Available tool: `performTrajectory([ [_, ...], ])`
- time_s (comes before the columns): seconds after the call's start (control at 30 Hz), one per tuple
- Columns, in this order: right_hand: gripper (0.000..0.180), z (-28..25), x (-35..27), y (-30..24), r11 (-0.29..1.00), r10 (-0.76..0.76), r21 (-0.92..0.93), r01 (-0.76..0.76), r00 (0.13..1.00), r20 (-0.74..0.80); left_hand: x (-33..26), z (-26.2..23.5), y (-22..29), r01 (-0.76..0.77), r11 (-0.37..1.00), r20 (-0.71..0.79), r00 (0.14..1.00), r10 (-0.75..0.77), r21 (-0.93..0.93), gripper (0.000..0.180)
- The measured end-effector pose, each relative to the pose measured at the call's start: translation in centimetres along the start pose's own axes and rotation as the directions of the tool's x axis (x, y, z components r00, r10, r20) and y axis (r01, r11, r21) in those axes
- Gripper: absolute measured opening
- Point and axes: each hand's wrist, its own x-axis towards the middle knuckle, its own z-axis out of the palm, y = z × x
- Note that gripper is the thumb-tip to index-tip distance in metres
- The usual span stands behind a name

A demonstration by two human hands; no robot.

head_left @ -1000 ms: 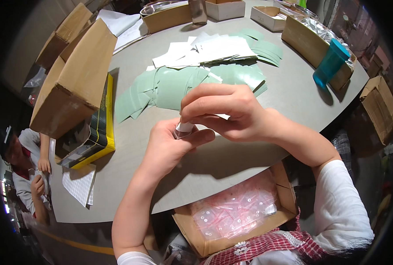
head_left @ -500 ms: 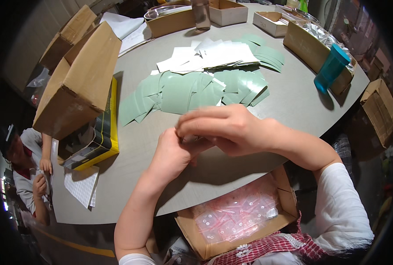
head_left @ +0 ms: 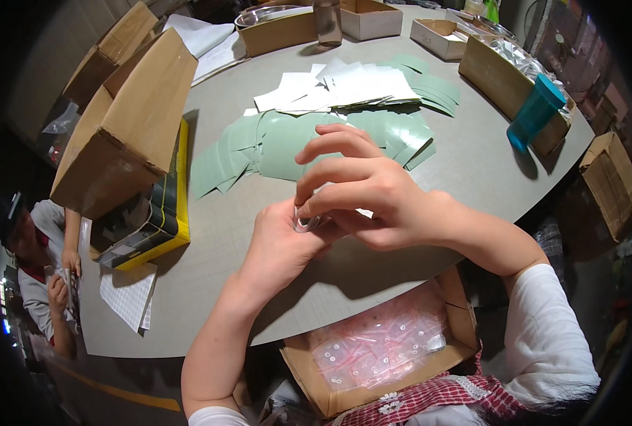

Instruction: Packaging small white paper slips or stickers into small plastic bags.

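Over the near middle of the table, my left hand (head_left: 279, 238) is closed around a small clear round piece (head_left: 306, 222) with a shiny rim. Most of that piece is hidden by fingers, so I cannot make out its kind. My right hand (head_left: 376, 188) reaches over from the right, its lower fingertips bent down onto the piece and its upper fingers raised apart. The right thumb is mostly hidden. Just beyond both hands lie overlapping pale green sheets (head_left: 287, 145), with a pile of white sheets (head_left: 369, 86) behind them.
Below the table edge, a cardboard box (head_left: 461, 316) holds pink-and-clear plastic bags (head_left: 380, 341). A tilted carton (head_left: 128, 135) rests on a black-and-yellow box (head_left: 177, 220) at left. A teal bottle (head_left: 536, 113) stands at right by a long box (head_left: 490, 78). Another person (head_left: 42, 241) sits far left.
The right fingers have lifted and spread from their flat, blurred position over the left hand, bringing the clear round piece into sight. The left hand stays nearly in place.
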Motion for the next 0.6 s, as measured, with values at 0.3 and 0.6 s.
performTrajectory([
  [0.3,0.033,0.3,-0.7,1.2,0.884,0.102,0.442,-0.152,0.986,0.135,-0.2,0.7,0.0,-0.198,0.973,0.074,0.975,0.207,-0.116,0.025],
  [0.6,0.022,0.9,-0.3,1.0,0.932,0.032,0.362,-0.024,0.999,-0.015,-0.6,-0.5,0.6,-0.181,0.982,0.133,0.974,0.186,-0.051,0.036],
])
